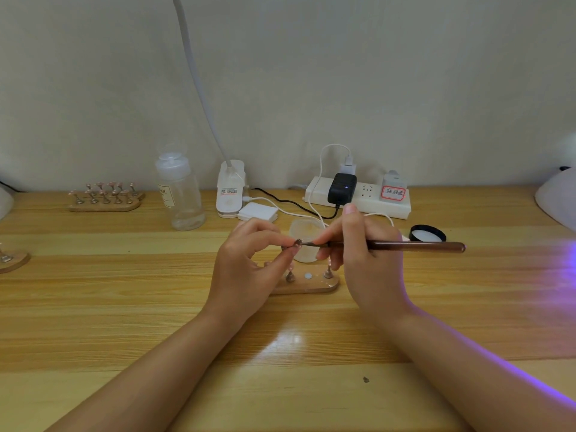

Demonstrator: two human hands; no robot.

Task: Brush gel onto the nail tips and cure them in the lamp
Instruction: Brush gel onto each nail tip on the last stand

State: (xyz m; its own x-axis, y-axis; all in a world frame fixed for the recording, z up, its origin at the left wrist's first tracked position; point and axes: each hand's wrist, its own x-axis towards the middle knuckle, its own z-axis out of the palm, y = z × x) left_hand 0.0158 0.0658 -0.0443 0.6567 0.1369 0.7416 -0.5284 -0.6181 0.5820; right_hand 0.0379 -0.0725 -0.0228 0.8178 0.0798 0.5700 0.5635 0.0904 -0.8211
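The left hand (246, 269) pinches a small nail tip (297, 243) between thumb and forefinger, the remaining fingers curled loosely inward. The right hand (361, 260) grips a brown-handled brush (414, 245) in a pen hold — thumb and forefinger closed round the ferrule end, the handle running out level to the person's right. The bristle end meets the nail tip; whether gel is on it cannot be told.

Landmark: the wooden holder (307, 283) directly below both sets of fingertips, lying flat on the wooden table (124, 307).
- On the holder: two small upright stands and a white disc between them; its left end is hidden by the left hand.
- Just behind the holder: a translucent jar (307, 241), partly masked by the fingers.
- Behind and right of the holder: a black lid (427, 233), lying flat.
- Further behind, against the wall: a white power strip (358, 199) carrying a black adapter (342, 188), with a white pad (258, 212) and a clip lamp base (230, 190) left of it.
- Behind and left of the holder: a clear bottle (182, 194), upright — and beyond it a second wooden rack (104, 198) filled with nail tips.
- Far right of the holder: a white curing lamp (558, 198), partly out of frame, with violet light falling on the table.
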